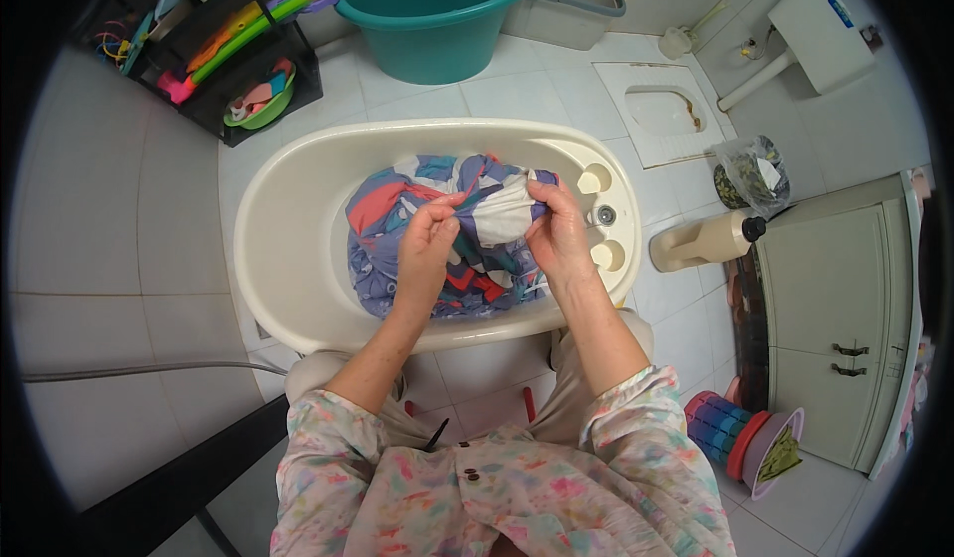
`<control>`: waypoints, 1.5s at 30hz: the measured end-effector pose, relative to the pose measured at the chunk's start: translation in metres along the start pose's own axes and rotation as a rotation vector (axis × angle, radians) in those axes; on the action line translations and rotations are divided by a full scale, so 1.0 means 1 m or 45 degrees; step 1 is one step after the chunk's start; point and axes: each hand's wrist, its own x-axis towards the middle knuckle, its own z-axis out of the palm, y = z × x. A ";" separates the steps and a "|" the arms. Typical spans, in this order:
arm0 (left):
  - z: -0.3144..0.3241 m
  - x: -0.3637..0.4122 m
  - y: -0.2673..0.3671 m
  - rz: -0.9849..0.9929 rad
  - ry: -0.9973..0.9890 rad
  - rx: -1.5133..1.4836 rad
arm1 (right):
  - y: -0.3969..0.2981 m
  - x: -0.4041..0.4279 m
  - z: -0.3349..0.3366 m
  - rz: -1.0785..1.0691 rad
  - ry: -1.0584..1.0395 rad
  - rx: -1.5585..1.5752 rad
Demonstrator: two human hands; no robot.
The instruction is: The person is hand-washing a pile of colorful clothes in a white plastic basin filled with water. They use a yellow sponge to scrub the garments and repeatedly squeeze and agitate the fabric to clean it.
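Before me on the floor stands a cream plastic baby bathtub (287, 229). A heap of patterned fabric (380, 248) in purple, white, red and teal lies in it and looks wet. Between my hands a white section of the cloth (501, 213) is stretched out above the heap. My left hand (426, 248) pinches it on one side with thumb and fingers. On the other side my right hand (555, 229) grips it by a purple edge. The lower folds of the fabric are partly hidden behind my hands.
A large teal tub (440, 43) and a black shelf rack (309, 65) stand beyond the bathtub. To the right are a squat toilet (641, 151), a beige bottle (693, 242), a bagged waste bin (734, 184), a cabinet (827, 289) and stacked baskets (719, 430). A hose (149, 369) runs at left.
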 end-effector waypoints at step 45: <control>0.055 -0.019 -0.020 0.537 0.362 1.050 | 0.053 0.008 -0.027 0.434 0.354 -0.213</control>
